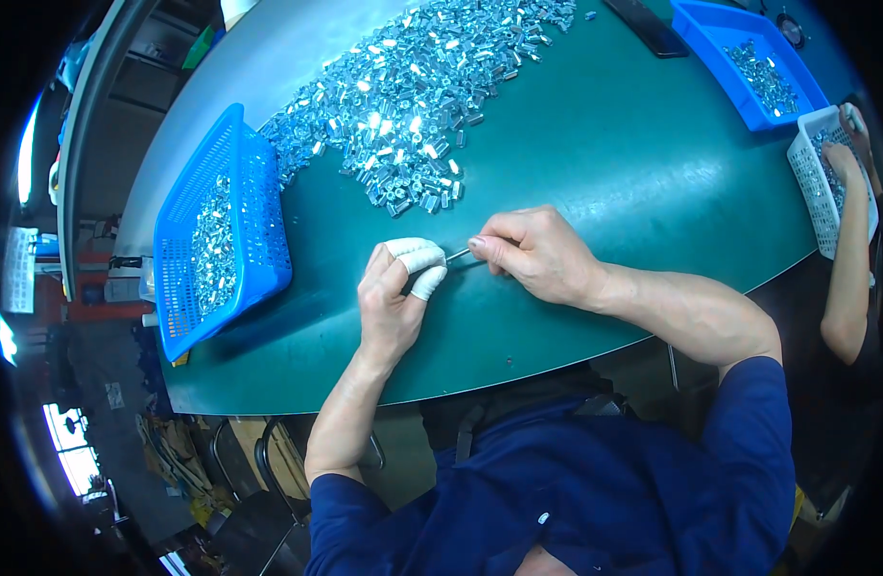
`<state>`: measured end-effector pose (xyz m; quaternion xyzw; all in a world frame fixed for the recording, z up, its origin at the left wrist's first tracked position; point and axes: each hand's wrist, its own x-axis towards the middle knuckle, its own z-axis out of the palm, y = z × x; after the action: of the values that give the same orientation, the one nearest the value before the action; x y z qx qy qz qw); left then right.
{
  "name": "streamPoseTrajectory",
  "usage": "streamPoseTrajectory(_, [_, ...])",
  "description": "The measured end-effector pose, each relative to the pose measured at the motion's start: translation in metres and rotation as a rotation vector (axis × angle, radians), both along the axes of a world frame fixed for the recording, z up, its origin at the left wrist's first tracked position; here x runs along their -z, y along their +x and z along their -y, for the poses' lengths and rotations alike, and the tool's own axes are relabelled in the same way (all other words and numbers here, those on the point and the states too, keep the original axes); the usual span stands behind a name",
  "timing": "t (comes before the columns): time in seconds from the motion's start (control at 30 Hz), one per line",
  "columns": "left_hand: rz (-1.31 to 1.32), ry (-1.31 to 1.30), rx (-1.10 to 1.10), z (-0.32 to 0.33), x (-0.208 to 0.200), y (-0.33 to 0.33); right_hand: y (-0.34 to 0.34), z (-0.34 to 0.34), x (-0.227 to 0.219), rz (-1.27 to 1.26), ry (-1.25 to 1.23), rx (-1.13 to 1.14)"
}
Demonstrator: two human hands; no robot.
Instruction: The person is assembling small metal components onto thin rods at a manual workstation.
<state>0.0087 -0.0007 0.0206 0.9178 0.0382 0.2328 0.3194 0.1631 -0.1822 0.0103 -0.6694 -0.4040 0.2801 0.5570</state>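
Over the green tabletop (557,336), my two hands meet at a thin metal rod (458,255). White covers wrap the thumb and some fingers of my left hand (386,302), which is closed in a pinch at the rod's left end. What sits between those fingertips is mostly hidden; only a tiny shiny bit shows. The rod's other end is pinched between the thumb and fingers of my right hand (549,254). Just beyond my hands spreads a large heap of small silvery metal cylinders (403,110), some showing a hole in the end.
A blue perforated basket (261,221) holding metal pieces stands at left. At the far right are a blue bin (701,48) and a white basket (808,187), both with small parts. Another person's hand (842,161) reaches into the white basket. A dark flat object (648,27) lies at the back.
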Motion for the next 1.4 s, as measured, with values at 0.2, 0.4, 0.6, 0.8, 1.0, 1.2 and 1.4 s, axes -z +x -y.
streamPoseTrajectory(0.2, [0.042, 0.023, 0.047, 0.007, 0.002, 0.005, -0.005, -0.001, 0.002, 0.170, -0.030, -0.112])
streamPoseTrajectory(0.4, [0.034, -0.046, 0.014, 0.009, -0.001, 0.004, -0.006, -0.001, 0.000, 0.081, 0.011, -0.075])
streamPoseTrajectory(0.6, [-0.042, -0.043, 0.042, 0.003, 0.001, 0.001, -0.003, -0.001, 0.005, 0.215, 0.033, -0.087])
streamPoseTrajectory(0.8, [-0.036, -0.054, 0.028, 0.003, 0.003, 0.001, -0.007, -0.002, 0.007, 0.328, 0.249, 0.057])
streamPoseTrajectory(1.0, [0.071, 0.087, 0.072, 0.008, -0.002, 0.001, -0.001, 0.002, -0.005, 0.061, -0.027, -0.109])
streamPoseTrajectory(1.2, [0.124, 0.267, 0.049, 0.003, -0.025, -0.010, -0.001, 0.003, -0.004, -0.228, 0.018, -0.105])
streamPoseTrajectory(1.4, [0.177, 0.643, -0.374, -0.086, -0.093, -0.050, 0.013, 0.007, -0.005, -0.270, 0.151, 0.129])
